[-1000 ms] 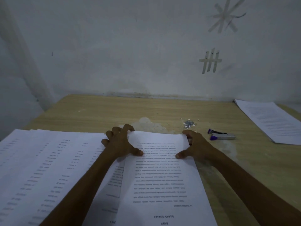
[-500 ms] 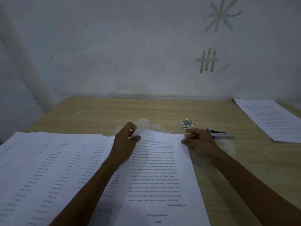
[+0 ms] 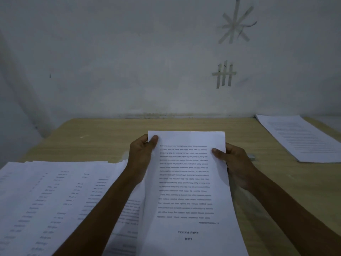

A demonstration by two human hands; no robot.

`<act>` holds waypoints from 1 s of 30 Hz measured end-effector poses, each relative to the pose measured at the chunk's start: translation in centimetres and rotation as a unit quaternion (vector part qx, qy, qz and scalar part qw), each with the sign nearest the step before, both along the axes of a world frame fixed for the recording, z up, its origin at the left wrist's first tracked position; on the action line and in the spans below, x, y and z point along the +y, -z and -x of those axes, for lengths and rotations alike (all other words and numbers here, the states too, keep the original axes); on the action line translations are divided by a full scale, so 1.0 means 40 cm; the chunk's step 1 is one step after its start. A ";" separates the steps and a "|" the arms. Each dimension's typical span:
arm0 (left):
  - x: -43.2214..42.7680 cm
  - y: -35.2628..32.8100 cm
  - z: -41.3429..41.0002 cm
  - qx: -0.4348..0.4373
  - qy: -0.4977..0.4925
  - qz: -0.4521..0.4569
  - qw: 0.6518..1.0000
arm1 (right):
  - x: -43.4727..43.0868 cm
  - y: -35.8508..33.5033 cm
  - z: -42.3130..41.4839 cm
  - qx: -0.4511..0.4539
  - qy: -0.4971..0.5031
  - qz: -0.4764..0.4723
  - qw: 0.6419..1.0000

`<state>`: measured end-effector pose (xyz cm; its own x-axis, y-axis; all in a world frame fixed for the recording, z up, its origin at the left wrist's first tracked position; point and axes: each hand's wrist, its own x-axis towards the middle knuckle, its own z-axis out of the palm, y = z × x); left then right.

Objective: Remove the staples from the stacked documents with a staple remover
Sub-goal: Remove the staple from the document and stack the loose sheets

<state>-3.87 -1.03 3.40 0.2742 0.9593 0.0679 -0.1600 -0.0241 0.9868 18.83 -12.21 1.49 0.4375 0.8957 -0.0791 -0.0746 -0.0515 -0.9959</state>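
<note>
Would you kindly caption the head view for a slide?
Both hands, left and right, lift a printed document above the wooden table.

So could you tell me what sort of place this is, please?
Probably a plain home or office desk: a wooden table against a bare white wall with taped strips, and printed paper stacks.

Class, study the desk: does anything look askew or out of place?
Yes. The sheets at the left lie fanned unevenly, edges staggered, unlike the squared pile at far right. Both hands hold the document with its print upside down.
</note>
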 end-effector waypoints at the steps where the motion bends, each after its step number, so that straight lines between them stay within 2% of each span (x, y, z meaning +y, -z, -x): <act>1: 0.000 -0.001 -0.009 -0.004 -0.001 0.010 1.000 | -0.004 -0.003 -0.004 0.003 0.013 -0.002 1.000; 15: -0.003 0.073 -0.131 0.036 0.048 0.087 0.994 | -0.041 0.049 -0.094 -0.051 0.077 0.028 0.995; 20: 0.000 0.104 -0.140 0.071 0.039 0.073 0.994 | -0.032 0.076 -0.098 -0.086 0.072 0.035 0.993; 24: -0.001 0.113 -0.147 0.129 0.035 0.017 0.991 | -0.027 0.062 -0.096 -0.146 0.078 0.031 0.986; 27: 0.007 0.105 -0.146 0.138 0.042 -0.009 0.990 | -0.019 0.033 -0.124 -0.193 0.115 0.000 0.974; 30: 0.014 0.102 -0.141 0.145 0.055 -0.035 0.987 | -0.008 0.033 -0.203 -0.359 0.126 -0.018 0.925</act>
